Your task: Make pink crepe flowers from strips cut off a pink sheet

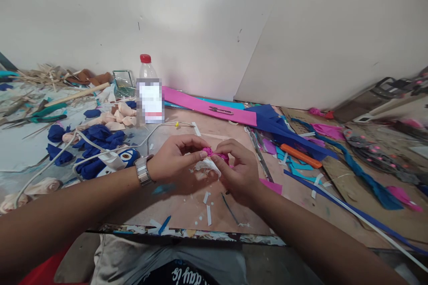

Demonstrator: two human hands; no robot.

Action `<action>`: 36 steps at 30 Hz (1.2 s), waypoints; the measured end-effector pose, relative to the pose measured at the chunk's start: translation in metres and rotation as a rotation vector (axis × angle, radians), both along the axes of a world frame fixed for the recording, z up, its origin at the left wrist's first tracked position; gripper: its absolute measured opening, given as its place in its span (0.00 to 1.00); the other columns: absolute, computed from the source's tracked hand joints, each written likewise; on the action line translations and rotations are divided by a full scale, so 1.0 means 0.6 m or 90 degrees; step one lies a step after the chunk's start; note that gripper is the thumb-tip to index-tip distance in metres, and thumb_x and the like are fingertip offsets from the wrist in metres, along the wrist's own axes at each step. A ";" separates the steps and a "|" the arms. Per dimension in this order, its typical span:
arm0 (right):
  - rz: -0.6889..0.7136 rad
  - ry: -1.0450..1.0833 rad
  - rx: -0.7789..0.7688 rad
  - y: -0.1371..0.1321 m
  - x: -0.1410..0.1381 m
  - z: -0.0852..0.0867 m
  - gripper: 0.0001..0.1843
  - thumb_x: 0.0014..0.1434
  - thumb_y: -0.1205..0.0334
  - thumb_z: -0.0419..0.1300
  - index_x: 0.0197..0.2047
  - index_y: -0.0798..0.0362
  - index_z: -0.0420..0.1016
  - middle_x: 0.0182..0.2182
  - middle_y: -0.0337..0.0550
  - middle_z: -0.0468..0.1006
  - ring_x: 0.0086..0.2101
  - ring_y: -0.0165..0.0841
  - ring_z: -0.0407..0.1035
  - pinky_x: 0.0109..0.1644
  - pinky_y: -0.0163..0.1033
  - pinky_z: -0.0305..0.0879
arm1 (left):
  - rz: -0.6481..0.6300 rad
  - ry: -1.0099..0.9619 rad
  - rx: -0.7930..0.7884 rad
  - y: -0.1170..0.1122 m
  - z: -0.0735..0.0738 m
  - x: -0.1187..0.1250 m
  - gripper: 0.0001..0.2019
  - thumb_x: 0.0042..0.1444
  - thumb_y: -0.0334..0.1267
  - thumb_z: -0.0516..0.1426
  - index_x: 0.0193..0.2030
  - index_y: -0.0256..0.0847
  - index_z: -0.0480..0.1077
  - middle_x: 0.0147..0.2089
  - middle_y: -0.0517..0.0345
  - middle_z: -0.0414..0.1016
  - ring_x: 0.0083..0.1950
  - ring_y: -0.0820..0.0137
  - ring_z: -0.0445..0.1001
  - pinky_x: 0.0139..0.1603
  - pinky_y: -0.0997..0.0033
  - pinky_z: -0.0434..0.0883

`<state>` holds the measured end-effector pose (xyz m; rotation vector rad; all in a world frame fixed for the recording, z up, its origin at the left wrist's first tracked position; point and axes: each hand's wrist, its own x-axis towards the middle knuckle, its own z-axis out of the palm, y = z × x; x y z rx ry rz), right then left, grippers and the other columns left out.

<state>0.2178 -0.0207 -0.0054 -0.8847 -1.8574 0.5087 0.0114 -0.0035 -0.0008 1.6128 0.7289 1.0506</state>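
Observation:
Between my two hands, above the middle of the table, is a small bunched piece of magenta crepe paper (217,155). My left hand (182,151) pinches its left end between thumb and fingertips, and a watch is on that wrist. On the other side, my right hand (239,167) has thumb and fingers closed on the right part of the same piece. Some whitish material (207,167) shows just under the paper; whether it is attached I cannot tell. Small white paper strips (209,215) lie on the table below my hands.
A red-capped bottle (146,69) stands behind a phone (151,102). Thread snips (220,110) lie on a pink paper strip (197,100). To the right is an orange cutter (301,156); at left are blue paper flowers (95,138), a white cable (160,125) and green-handled pliers (50,111).

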 end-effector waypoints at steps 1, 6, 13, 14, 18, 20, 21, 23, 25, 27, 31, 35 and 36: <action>-0.001 0.002 -0.003 0.000 0.000 0.000 0.04 0.63 0.60 0.65 0.35 0.50 0.77 0.32 0.42 0.76 0.34 0.35 0.70 0.38 0.42 0.68 | -0.002 -0.003 0.003 0.000 0.000 0.000 0.11 0.59 0.41 0.64 0.44 0.36 0.78 0.42 0.50 0.82 0.41 0.69 0.78 0.44 0.70 0.74; -0.007 0.016 -0.008 0.002 -0.003 -0.003 0.02 0.62 0.62 0.66 0.38 0.49 0.77 0.35 0.42 0.76 0.36 0.35 0.71 0.42 0.42 0.68 | -0.010 -0.016 0.032 0.002 0.002 0.000 0.10 0.61 0.40 0.63 0.45 0.37 0.79 0.43 0.50 0.82 0.44 0.68 0.79 0.48 0.69 0.75; 0.012 0.019 -0.016 0.002 -0.004 -0.001 0.01 0.63 0.63 0.65 0.38 0.49 0.77 0.35 0.41 0.76 0.37 0.35 0.72 0.43 0.42 0.68 | -0.032 -0.014 0.045 0.005 0.003 0.000 0.10 0.61 0.41 0.63 0.46 0.39 0.79 0.45 0.50 0.82 0.46 0.67 0.79 0.50 0.67 0.75; 0.014 0.019 -0.018 0.001 -0.004 -0.001 0.01 0.63 0.63 0.65 0.38 0.49 0.77 0.35 0.41 0.76 0.37 0.35 0.72 0.43 0.42 0.68 | -0.025 -0.009 0.046 0.004 0.003 0.000 0.11 0.61 0.41 0.63 0.46 0.38 0.79 0.45 0.50 0.82 0.46 0.67 0.79 0.50 0.67 0.75; 0.013 0.018 -0.028 0.001 -0.005 -0.001 0.02 0.62 0.62 0.66 0.37 0.50 0.77 0.34 0.42 0.76 0.37 0.35 0.71 0.44 0.42 0.68 | 0.010 0.028 0.063 0.003 0.002 -0.001 0.11 0.61 0.42 0.63 0.44 0.37 0.79 0.43 0.49 0.82 0.43 0.68 0.78 0.46 0.68 0.74; 0.011 0.020 -0.032 0.000 -0.005 -0.002 0.03 0.62 0.62 0.66 0.37 0.50 0.77 0.34 0.41 0.76 0.37 0.35 0.71 0.44 0.42 0.68 | 0.011 0.048 0.071 0.003 0.001 -0.003 0.12 0.59 0.43 0.64 0.45 0.37 0.79 0.42 0.49 0.82 0.41 0.69 0.77 0.44 0.69 0.74; 0.010 0.022 -0.034 0.000 -0.005 -0.003 0.03 0.62 0.62 0.66 0.37 0.50 0.77 0.34 0.41 0.76 0.36 0.35 0.71 0.43 0.42 0.68 | 0.010 0.056 0.072 0.003 0.001 -0.004 0.13 0.58 0.43 0.65 0.45 0.37 0.79 0.42 0.50 0.82 0.40 0.69 0.76 0.43 0.69 0.73; 0.010 0.026 -0.036 0.000 -0.006 -0.003 0.04 0.62 0.61 0.66 0.36 0.50 0.77 0.34 0.41 0.75 0.36 0.35 0.71 0.43 0.42 0.68 | 0.013 0.069 0.071 0.003 -0.001 -0.004 0.14 0.56 0.43 0.66 0.45 0.37 0.79 0.41 0.50 0.81 0.39 0.70 0.76 0.42 0.70 0.72; 0.013 0.026 -0.039 0.000 -0.006 -0.002 0.04 0.62 0.61 0.66 0.35 0.50 0.77 0.33 0.41 0.75 0.35 0.34 0.71 0.42 0.42 0.68 | 0.015 0.076 0.070 0.003 -0.001 -0.004 0.13 0.57 0.43 0.65 0.44 0.37 0.79 0.42 0.50 0.81 0.40 0.69 0.76 0.43 0.69 0.72; 0.019 0.021 -0.041 -0.001 -0.005 -0.001 0.04 0.62 0.61 0.66 0.35 0.50 0.77 0.33 0.41 0.75 0.35 0.35 0.71 0.42 0.42 0.68 | 0.013 0.078 0.070 0.003 -0.001 -0.004 0.12 0.59 0.43 0.64 0.44 0.36 0.79 0.42 0.50 0.81 0.42 0.68 0.76 0.45 0.68 0.72; 0.016 0.014 -0.036 -0.001 -0.005 0.000 0.02 0.62 0.61 0.66 0.38 0.49 0.78 0.35 0.42 0.77 0.38 0.36 0.72 0.44 0.43 0.68 | 0.018 0.075 0.071 0.003 0.000 -0.004 0.12 0.59 0.42 0.64 0.45 0.37 0.78 0.43 0.49 0.81 0.42 0.68 0.76 0.45 0.67 0.72; 0.006 0.016 -0.027 0.000 -0.005 -0.001 0.02 0.62 0.62 0.66 0.39 0.50 0.78 0.35 0.42 0.77 0.38 0.35 0.73 0.44 0.42 0.69 | 0.017 0.068 0.069 0.003 0.001 -0.004 0.11 0.59 0.41 0.63 0.44 0.37 0.79 0.43 0.49 0.81 0.42 0.67 0.76 0.45 0.66 0.72; 0.002 0.017 -0.026 0.000 -0.005 -0.002 0.02 0.62 0.62 0.66 0.39 0.50 0.78 0.36 0.42 0.77 0.38 0.35 0.73 0.44 0.42 0.68 | 0.017 0.066 0.070 0.003 0.002 -0.004 0.11 0.59 0.41 0.63 0.44 0.37 0.79 0.43 0.49 0.82 0.42 0.67 0.77 0.45 0.66 0.72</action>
